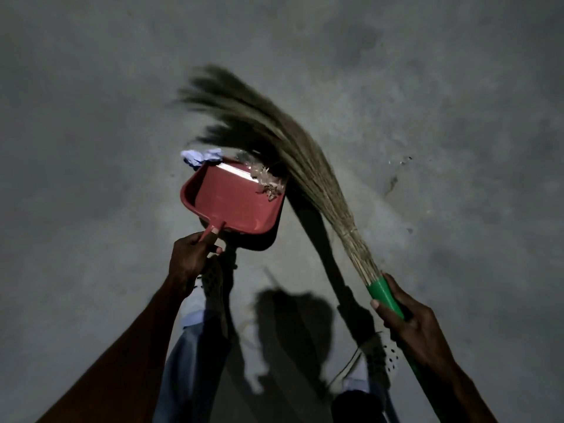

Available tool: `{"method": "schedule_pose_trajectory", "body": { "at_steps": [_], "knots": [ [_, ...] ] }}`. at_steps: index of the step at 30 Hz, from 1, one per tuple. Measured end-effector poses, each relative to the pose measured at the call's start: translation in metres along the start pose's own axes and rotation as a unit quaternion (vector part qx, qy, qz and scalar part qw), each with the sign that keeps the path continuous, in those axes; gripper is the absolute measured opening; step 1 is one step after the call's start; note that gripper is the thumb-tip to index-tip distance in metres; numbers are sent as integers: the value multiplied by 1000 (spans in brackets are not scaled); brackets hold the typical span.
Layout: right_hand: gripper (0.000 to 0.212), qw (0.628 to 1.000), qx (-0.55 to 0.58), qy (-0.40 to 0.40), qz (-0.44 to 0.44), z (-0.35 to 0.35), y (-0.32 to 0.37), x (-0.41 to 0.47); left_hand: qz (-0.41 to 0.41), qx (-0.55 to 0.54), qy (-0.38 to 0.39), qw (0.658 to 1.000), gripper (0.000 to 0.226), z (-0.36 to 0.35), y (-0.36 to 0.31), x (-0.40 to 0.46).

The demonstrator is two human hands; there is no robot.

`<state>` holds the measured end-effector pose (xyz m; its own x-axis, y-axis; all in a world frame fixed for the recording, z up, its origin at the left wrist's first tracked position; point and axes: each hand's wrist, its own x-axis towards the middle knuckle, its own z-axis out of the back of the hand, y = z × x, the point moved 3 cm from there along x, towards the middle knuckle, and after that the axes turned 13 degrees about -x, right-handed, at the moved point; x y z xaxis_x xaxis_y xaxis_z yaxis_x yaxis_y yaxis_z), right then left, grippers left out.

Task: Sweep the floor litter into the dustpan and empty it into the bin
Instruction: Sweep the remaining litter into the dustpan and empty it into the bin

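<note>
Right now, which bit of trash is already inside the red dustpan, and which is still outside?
The pale brownish scraps lie inside the dustpan, at its far right corner under the broom. The crumpled white-blue paper sits outside, at the far left lip.

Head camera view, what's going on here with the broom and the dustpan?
A person is sweeping a grey concrete floor. The left hand holds the handle of a red plastic dustpan, set low with its open edge facing away. The right hand grips the green handle of a straw-bristled grass broom, whose bristles reach over the pan's far right corner. Some pale dry litter scraps already lie inside the pan, while a crumpled white and blue paper sits just beyond its front edge. No bin is in view.
</note>
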<state>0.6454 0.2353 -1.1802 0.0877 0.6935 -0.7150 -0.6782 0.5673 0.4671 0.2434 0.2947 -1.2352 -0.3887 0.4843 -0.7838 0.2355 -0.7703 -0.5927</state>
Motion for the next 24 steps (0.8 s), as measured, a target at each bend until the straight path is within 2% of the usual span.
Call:
{"method": "schedule_pose_trajectory", "body": {
  "at_steps": [4,8,12,18,24],
  "knots": [
    [61,999,4,-45,16,13,28,21,-6,9,4,1000,25,2,0,0],
    [63,997,-8,-58,55,19,61,54,-11,0,-1,1000,34,6,2,0],
    [62,995,-28,-49,81,13,91,77,-14,-25,-11,1000,42,10,10,-20],
    [61,989,-75,-23,126,-11,125,93,26,-91,-43,995,19,34,48,-56],
    [63,975,-157,11,159,-28,136,115,36,-105,-92,989,30,66,74,-60]
  ]
}}
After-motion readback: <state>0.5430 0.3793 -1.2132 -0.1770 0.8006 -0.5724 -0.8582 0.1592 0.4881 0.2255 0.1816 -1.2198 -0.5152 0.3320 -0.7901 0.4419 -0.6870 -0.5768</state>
